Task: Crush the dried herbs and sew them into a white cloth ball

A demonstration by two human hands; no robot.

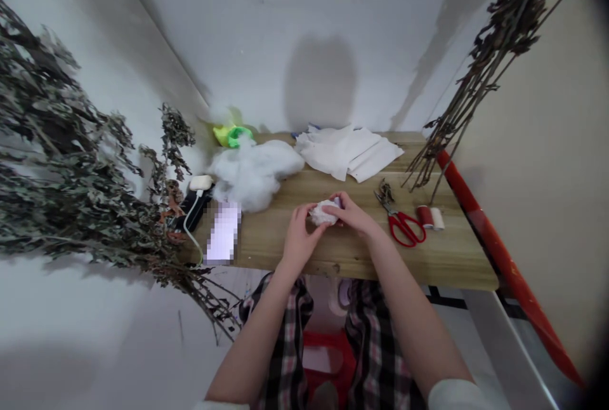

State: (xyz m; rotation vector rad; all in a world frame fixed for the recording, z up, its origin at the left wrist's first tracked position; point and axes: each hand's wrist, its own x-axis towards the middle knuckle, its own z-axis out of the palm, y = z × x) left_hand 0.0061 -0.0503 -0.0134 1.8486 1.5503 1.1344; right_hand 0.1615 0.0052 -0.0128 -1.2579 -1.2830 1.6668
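Between my two hands, above the front middle of the wooden table (266, 238), is a small white bundle (323, 213) that looks like soft cloth or stuffing; its exact kind cannot be made out. My left hand (302, 229) grips its left side with thumb and fingers. On the other side, my right hand (351, 213) is closed around it, with a pale lilac patch showing by the fingertips. Behind my left hand lies a fluffy heap of white stuffing (252, 172). White cloth pieces (349, 150) are spread at the back of the table.
Red-handled scissors (404, 226) lie on the right beside a red thread spool (425, 216) and a white spool (437, 218). A phone (223, 232) and a cabled black box (188, 210) are at left. Dried plant bunches (85, 162) crowd the left side; dried stems (476, 92) lean at right.
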